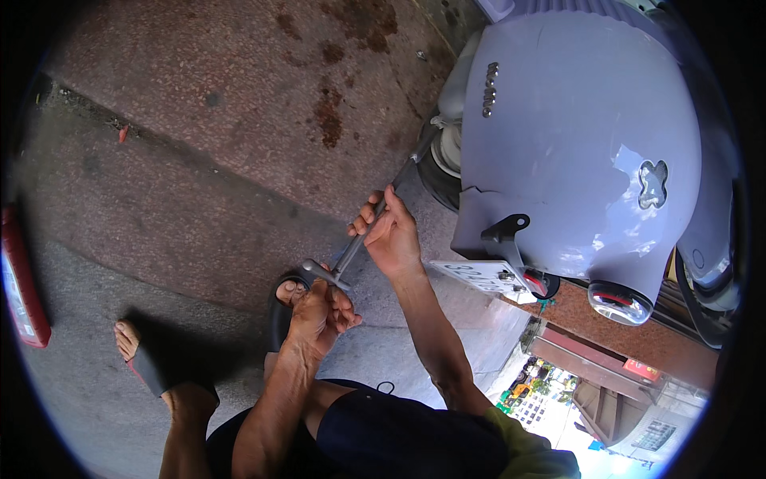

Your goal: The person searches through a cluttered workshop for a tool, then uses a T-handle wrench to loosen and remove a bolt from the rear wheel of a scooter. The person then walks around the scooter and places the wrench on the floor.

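Observation:
A grey metal T-handle tool [345, 259] slants up to the wheel area [443, 156] of a lavender scooter [574, 120]. My left hand [317, 319] is closed at its crossbar end, thumb upward, fingers curled. Higher on the shaft, my right hand [385, 231] holds it with bent fingers, palm partly turned up. The tool's far tip sits among grey parts beside the black tyre; exactly what it touches is hard to make out. Below the scooter's body panel hang a white plate [471, 278] and a black bracket [503, 231].
My sandalled feet [132, 347] rest on stained, speckled paving [199, 104] with a seam across it. A red-edged case [24, 295] lies at the far left. Another grey vehicle part [710, 271] stands behind the scooter at the right. A brown ledge [662, 347] and a bright opening show lower right.

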The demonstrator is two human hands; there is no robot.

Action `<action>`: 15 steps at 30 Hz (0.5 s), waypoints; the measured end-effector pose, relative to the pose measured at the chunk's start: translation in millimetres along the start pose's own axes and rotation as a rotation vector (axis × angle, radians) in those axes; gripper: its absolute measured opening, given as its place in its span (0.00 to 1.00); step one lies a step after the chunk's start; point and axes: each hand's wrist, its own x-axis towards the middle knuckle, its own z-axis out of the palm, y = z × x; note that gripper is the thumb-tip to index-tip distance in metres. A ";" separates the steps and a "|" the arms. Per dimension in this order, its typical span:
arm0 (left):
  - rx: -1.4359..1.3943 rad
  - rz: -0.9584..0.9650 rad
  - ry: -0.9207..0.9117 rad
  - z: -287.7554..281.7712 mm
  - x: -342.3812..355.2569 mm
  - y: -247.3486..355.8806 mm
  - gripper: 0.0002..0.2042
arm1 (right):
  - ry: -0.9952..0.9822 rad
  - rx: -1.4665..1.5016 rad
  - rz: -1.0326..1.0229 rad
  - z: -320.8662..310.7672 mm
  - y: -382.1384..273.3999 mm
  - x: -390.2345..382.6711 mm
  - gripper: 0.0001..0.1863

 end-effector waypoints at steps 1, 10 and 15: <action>0.168 0.036 0.049 -5.1 3.2 0.6 0.17 | 0.035 -0.038 -0.015 -0.4 1.0 0.2 0.14; 0.286 0.088 0.072 8.4 -9.3 26.9 0.10 | 0.103 -0.063 -0.059 -12.3 4.7 -2.1 0.15; 0.006 -0.082 -0.099 -12.7 2.8 -0.7 0.15 | 0.046 -0.072 -0.022 2.3 2.1 -2.8 0.14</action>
